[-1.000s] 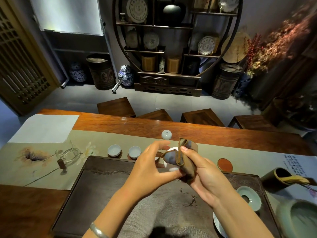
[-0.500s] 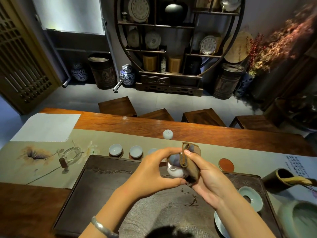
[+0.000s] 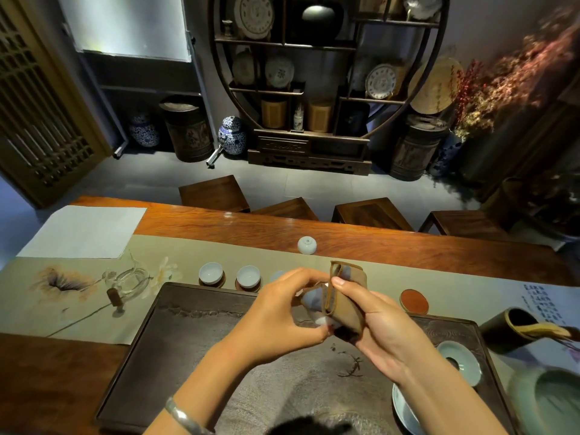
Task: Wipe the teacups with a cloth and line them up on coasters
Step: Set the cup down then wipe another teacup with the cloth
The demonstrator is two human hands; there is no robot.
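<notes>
Above the dark tea tray, my left hand grips a pale teacup, tilted on its side. My right hand presses a folded brown cloth against the cup, thumb on the cloth's edge. Two pale teacups stand on coasters in a row on the runner beyond the tray. A third cup peeks out behind my left hand. One bare red coaster lies to the right. An upturned white cup sits farther back.
A glass pitcher stands left on the painted runner. On the tray's right are a celadon lid and a bowl. A dark tool holder and a green vessel lie far right. Stools stand behind the table.
The cup has turned in my left hand and the cloth has shifted over it; both hands sank slightly toward the tray. The cups on coasters have not moved.
</notes>
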